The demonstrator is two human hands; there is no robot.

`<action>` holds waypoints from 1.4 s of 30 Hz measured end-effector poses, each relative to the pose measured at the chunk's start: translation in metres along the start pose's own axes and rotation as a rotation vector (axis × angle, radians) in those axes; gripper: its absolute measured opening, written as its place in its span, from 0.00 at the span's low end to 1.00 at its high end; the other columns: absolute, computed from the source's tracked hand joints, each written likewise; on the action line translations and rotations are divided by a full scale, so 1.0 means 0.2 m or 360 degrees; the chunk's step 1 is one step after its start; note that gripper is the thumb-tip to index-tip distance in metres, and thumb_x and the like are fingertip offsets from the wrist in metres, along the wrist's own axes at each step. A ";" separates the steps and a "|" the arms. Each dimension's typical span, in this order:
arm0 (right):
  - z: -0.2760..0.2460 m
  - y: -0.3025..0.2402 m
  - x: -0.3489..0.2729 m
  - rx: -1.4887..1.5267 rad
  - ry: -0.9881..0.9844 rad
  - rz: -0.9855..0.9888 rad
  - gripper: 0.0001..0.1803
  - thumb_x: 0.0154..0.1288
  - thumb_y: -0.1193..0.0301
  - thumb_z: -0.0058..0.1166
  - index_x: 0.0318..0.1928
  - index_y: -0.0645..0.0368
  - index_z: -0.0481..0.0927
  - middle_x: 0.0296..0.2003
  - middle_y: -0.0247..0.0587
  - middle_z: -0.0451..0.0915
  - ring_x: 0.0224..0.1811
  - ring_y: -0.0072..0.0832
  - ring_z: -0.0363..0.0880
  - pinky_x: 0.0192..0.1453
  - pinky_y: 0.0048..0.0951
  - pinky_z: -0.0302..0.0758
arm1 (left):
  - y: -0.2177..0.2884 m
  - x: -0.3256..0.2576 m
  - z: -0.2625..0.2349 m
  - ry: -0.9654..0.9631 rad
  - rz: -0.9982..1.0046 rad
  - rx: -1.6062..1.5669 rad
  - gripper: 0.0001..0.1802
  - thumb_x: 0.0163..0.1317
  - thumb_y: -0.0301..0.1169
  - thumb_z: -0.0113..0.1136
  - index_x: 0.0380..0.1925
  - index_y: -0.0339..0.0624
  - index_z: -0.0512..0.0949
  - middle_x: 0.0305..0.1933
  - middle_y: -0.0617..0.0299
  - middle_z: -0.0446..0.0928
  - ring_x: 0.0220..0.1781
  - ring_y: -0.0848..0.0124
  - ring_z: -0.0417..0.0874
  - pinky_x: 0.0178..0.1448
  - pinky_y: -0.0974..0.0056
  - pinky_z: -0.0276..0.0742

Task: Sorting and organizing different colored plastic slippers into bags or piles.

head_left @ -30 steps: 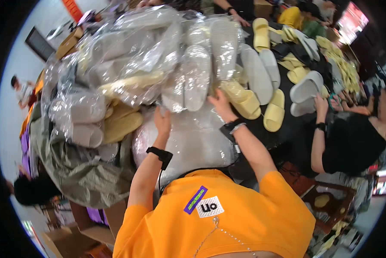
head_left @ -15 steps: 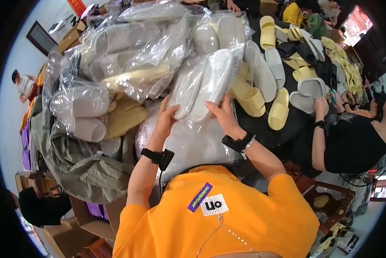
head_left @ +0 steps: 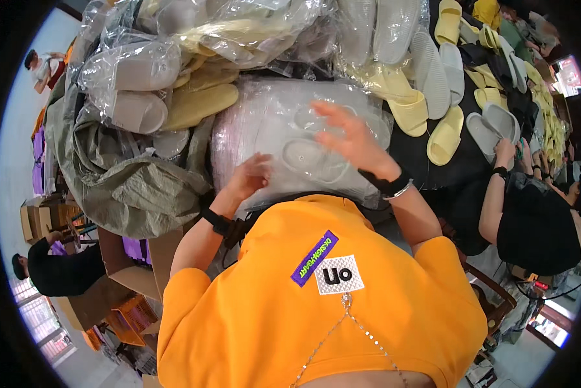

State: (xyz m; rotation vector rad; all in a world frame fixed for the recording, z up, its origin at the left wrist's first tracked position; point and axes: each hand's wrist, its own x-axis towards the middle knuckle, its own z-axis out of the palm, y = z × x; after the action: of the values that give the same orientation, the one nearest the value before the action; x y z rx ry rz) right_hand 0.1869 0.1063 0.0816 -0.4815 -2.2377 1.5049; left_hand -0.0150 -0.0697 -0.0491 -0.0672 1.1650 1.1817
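Observation:
A stack of clear plastic bags point(head_left: 255, 116) lies in front of me, with the shapes of pale grey slippers point(head_left: 305, 160) showing through it. Over its right part my right hand point(head_left: 352, 137) is raised, slightly blurred, fingers spread and holding nothing. Beside the stack's near left side is my left hand point(head_left: 247, 177), its fingers loosely bent and apart, with nothing in them. Beyond the stack, a pair of grey slippers in a clear bag point(head_left: 394, 35) lies at the top, partly cut off by the view.
Bagged slippers point(head_left: 138, 68) are heaped at the far left above a crumpled grey-green sack point(head_left: 141, 204). Loose yellow slippers point(head_left: 445, 136) and grey ones lie on a black surface point(head_left: 410, 161) to the right. There, a co-worker's hand point(head_left: 505, 152) holds grey slippers. An open carton point(head_left: 125, 278) stands lower left.
Both hands have let go of the bagged grey slippers, which now lie beyond the stack. My hands have drawn back toward me, and the view has tilted down.

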 end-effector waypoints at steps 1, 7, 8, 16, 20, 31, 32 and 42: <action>-0.04 0.06 -0.01 -0.0106 0.0064 0.0026 0.27 0.58 0.72 0.52 0.59 0.58 0.65 0.56 0.41 0.69 0.56 0.28 0.68 0.58 0.27 0.64 | -0.02 0.01 -0.11 0.0129 0.0151 -0.0023 0.16 0.60 0.41 0.49 0.41 0.42 0.72 0.25 0.62 0.73 0.21 0.73 0.70 0.25 0.71 0.66; -0.27 0.49 -0.30 -0.0388 0.0742 0.0609 0.24 0.58 0.68 0.52 0.55 0.64 0.68 0.53 0.49 0.69 0.56 0.36 0.67 0.60 0.30 0.61 | 0.08 -0.11 -0.27 0.0816 0.1131 0.0450 0.14 0.60 0.32 0.49 0.44 0.38 0.73 0.32 0.62 0.75 0.29 0.75 0.74 0.31 0.71 0.69; -0.28 0.55 -0.37 -0.0414 0.0853 0.0694 0.26 0.58 0.67 0.52 0.56 0.63 0.66 0.53 0.48 0.68 0.55 0.36 0.67 0.59 0.30 0.62 | 0.12 -0.12 -0.26 0.0795 0.1237 0.0543 0.15 0.60 0.31 0.49 0.46 0.37 0.73 0.34 0.61 0.76 0.31 0.75 0.76 0.33 0.71 0.70; -0.17 0.85 -0.64 0.0626 0.1030 0.1397 0.34 0.59 0.57 0.51 0.63 0.51 0.57 0.53 0.35 0.67 0.48 0.26 0.65 0.45 0.31 0.64 | 0.26 0.16 -0.07 -0.0232 0.0316 0.0940 0.20 0.56 0.28 0.51 0.50 0.36 0.68 0.34 0.57 0.77 0.32 0.71 0.78 0.35 0.70 0.74; -0.17 0.81 -0.57 0.0400 0.1005 0.1243 0.25 0.61 0.63 0.50 0.57 0.61 0.67 0.49 0.41 0.71 0.46 0.28 0.70 0.44 0.26 0.66 | 0.39 0.18 0.14 -0.0529 0.0189 0.1879 0.19 0.53 0.26 0.53 0.47 0.39 0.70 0.28 0.59 0.76 0.26 0.71 0.78 0.27 0.69 0.73; -0.13 0.87 -0.46 0.0206 0.0774 0.0976 0.23 0.60 0.71 0.46 0.57 0.61 0.67 0.43 0.44 0.74 0.41 0.27 0.72 0.44 0.24 0.68 | 0.33 0.47 0.29 -0.0709 0.1653 0.3165 0.32 0.49 0.36 0.59 0.58 0.58 0.63 0.50 0.55 0.73 0.49 0.57 0.74 0.52 0.57 0.70; -0.13 0.83 -0.43 0.0390 0.0793 0.1039 0.23 0.61 0.70 0.46 0.58 0.61 0.65 0.43 0.43 0.74 0.40 0.27 0.72 0.44 0.24 0.68 | 0.32 0.49 0.34 -0.0666 0.1791 0.3103 0.33 0.48 0.35 0.59 0.58 0.56 0.63 0.50 0.55 0.73 0.50 0.55 0.74 0.53 0.56 0.69; -0.06 0.86 -0.55 0.0476 0.0830 0.1515 0.11 0.63 0.62 0.48 0.31 0.53 0.77 0.18 0.22 0.68 0.18 0.12 0.62 0.20 0.16 0.57 | -0.01 0.50 0.49 -0.0235 0.2230 0.2803 0.22 0.46 0.33 0.60 0.44 0.44 0.71 0.46 0.59 0.70 0.52 0.58 0.67 0.53 0.51 0.59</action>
State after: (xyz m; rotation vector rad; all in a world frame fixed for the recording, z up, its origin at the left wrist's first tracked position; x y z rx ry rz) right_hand 0.2975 0.1240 -0.0888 -1.7585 -1.3618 1.7720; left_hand 0.0433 0.0545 -0.0790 2.3957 1.7384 0.7336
